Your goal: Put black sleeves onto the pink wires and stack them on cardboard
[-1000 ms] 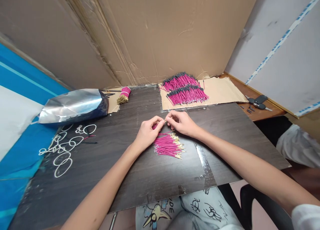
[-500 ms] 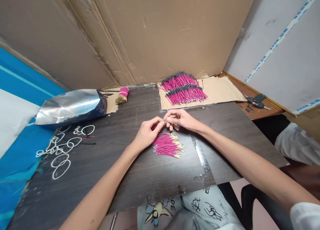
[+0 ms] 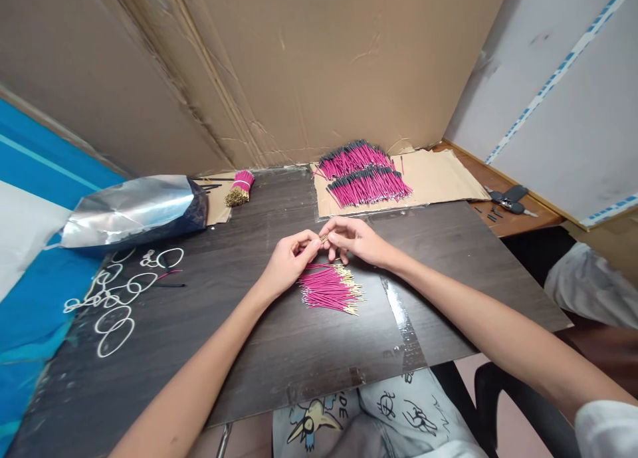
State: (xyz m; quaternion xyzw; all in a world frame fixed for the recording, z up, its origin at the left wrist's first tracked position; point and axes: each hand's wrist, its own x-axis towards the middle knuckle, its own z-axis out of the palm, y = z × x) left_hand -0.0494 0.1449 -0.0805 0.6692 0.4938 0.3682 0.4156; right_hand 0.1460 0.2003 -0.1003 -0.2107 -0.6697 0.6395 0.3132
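My left hand is closed in a pinch on a few short magenta wires, mostly hidden by its fingers. Their gold-coloured ends show between the two hands. My right hand has thumb and forefinger pinched at those same ends, its other fingers curled below. Just under both hands lies a loose pile of magenta wires, their gold tips to the right and silvery tips to the left. How many wires the fingers hold is too small to tell.
Black-capped magenta wires lie in two rows on a cardboard sheet at the back. A banded wire bundle stands back left, near a silver bag. White rubber bands lie left; a dark tool sits far right.
The view has shifted slightly, so most things sit a little further left. Both hands stay together at the gold wire ends, their fingers moving only slightly.
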